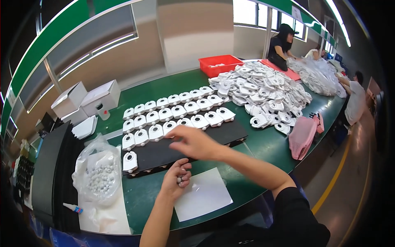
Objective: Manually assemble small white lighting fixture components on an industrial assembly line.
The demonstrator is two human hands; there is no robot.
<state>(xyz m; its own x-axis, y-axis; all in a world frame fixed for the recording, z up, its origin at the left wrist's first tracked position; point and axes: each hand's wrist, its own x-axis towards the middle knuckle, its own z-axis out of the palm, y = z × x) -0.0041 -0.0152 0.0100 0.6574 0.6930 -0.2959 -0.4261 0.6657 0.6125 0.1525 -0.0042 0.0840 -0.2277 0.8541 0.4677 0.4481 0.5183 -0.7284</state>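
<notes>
My left hand [177, 179], palm up with curled fingers, holds a few small whitish balls [179, 180] above the front edge of a black board [185, 146]. Over that board reaches my right hand [192, 142], its thumb and fingers apart; I see nothing between them. Flat white plastic parts [156, 132], each with a dark-ringed round hole, stand in rows on and behind the board. One lone white part [130, 161] begins the nearest row at the left. Small round balls show at the front edges of several parts. My right hand covers some of the middle ones.
A clear bag of white balls [101, 181] lies left, near a small glue bottle [73, 207] and stacked black boards [49, 173]. White paper [203, 194] lies in front. A heap of white parts [259, 86], a red bin [220, 65] and a pink basket [302, 138] are right. Co-workers sit beyond.
</notes>
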